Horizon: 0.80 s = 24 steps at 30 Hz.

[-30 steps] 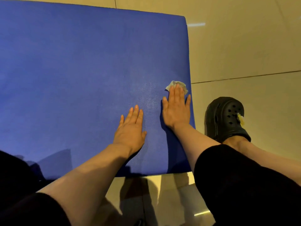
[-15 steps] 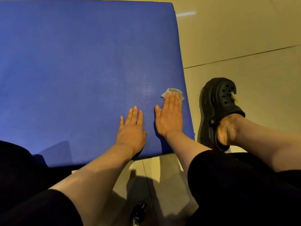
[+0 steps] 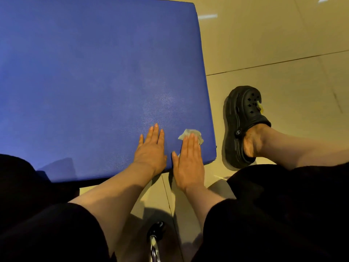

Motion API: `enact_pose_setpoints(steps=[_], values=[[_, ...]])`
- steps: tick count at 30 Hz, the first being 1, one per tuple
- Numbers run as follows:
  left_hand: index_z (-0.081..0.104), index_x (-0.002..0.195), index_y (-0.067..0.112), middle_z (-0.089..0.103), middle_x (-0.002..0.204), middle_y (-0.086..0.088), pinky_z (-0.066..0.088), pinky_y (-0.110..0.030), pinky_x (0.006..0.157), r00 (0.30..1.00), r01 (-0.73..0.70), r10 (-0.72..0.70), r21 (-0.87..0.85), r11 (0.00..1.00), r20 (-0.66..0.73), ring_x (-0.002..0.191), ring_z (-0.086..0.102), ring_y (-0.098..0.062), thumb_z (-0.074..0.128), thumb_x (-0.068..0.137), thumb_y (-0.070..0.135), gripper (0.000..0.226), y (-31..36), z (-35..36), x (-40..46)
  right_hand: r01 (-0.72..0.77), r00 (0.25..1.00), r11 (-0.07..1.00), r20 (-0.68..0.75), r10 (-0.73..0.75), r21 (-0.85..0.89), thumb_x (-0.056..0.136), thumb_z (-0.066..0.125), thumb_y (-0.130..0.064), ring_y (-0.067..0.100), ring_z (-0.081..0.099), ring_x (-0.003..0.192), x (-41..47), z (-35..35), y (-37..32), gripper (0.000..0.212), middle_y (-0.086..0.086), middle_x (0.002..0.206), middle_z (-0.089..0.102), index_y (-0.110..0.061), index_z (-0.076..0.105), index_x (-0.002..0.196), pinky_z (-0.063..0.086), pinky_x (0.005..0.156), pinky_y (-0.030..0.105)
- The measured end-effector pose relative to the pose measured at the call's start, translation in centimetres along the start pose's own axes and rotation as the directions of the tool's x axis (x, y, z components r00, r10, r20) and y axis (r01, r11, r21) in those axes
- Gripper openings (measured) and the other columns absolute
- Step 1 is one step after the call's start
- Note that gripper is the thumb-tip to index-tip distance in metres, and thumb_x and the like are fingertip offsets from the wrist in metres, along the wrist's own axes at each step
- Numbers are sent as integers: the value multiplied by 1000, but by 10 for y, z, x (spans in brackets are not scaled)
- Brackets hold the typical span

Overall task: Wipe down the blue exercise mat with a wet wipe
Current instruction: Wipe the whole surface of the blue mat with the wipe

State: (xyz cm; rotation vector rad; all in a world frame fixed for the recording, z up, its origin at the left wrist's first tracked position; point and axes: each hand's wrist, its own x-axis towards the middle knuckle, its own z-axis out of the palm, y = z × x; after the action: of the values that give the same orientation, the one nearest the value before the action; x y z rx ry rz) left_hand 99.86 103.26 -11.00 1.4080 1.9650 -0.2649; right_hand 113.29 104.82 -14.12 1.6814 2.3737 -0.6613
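The thick blue exercise mat (image 3: 90,82) lies on the floor and fills the left and middle of the view. My right hand (image 3: 188,161) lies flat with straight fingers at the mat's near right corner, pressing a crumpled white wet wipe (image 3: 191,134) that shows past the fingertips. Its palm hangs over the mat's near edge. My left hand (image 3: 151,150) rests flat on the mat just to the left, fingers straight, holding nothing. A faint damp sheen marks the mat beyond the hands.
Beige floor tiles (image 3: 273,44) surround the mat. My right foot in a black clog (image 3: 243,125) rests on the floor right of the mat. Black-clad knees frame the bottom. A shiny metal and black object (image 3: 154,237) sits on the floor between my legs.
My right hand has drawn the wipe toward me along the mat's right side, down to the near corner. The left hand stays flat on the mat. The view has shifted.
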Motion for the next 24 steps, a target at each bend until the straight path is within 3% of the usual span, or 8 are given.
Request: enact_pose_setpoints(steps=[3, 9, 14, 17, 21, 24], values=[[-16, 152, 10, -25, 159, -10, -5, -43, 119, 1000, -10, 10, 25, 1000, 2, 147, -19, -24, 43, 101, 36, 82, 2, 4, -5, -9, 1000, 1000, 18, 9, -8, 101, 9, -52, 17, -10, 148, -36, -1, 3, 68, 5, 162, -8, -12, -12, 151, 1, 122, 33], [-14, 153, 12, -25, 158, -13, -5, -47, 119, 1000, -21, 21, 51, 998, 8, 147, -20, -27, 44, 101, 32, 80, 4, 4, -6, -118, 993, 993, 30, 117, 26, 102, 15, -50, 20, -10, 149, 58, -25, -9, 69, 8, 162, -9, -10, -8, 154, -1, 122, 35], [-12, 152, 33, -25, 159, -5, -10, -57, 114, 998, -55, 55, 10, 998, -36, 147, -21, -25, 28, 104, 42, 64, 17, 14, -12, -108, 994, 991, 25, 106, 80, 99, 2, -54, 13, -17, 147, -26, -3, -4, 68, 4, 162, -14, -15, -15, 151, -7, 121, 31], [-12, 153, 29, -24, 159, -4, -11, -56, 114, 992, -93, 101, 100, 991, -73, 147, -20, -20, 27, 105, 41, 63, 23, 21, -9, -160, 987, 979, 29, 158, 123, 100, 6, -51, 12, -17, 147, -32, 2, 3, 64, 4, 162, -12, -15, -16, 149, -10, 120, 31], [-11, 154, 21, -20, 161, -5, -9, -51, 116, 987, -94, 107, 106, 990, -123, 148, -16, -20, 25, 106, 38, 62, 27, 24, -9, -262, 964, 948, 0, 266, 181, 104, 13, -43, 16, -12, 149, 42, -27, 20, 62, 6, 162, -9, -11, -5, 154, -8, 121, 34], [-7, 155, 16, -16, 162, -6, -8, -47, 118, 973, -105, 121, 88, 991, -195, 149, -12, -21, 27, 106, 32, 61, 27, 20, -5, -181, 983, 972, 14, 181, 148, 104, 16, -43, 16, -8, 149, 52, -40, 44, 63, 7, 163, -6, -10, -3, 154, -7, 121, 34]])
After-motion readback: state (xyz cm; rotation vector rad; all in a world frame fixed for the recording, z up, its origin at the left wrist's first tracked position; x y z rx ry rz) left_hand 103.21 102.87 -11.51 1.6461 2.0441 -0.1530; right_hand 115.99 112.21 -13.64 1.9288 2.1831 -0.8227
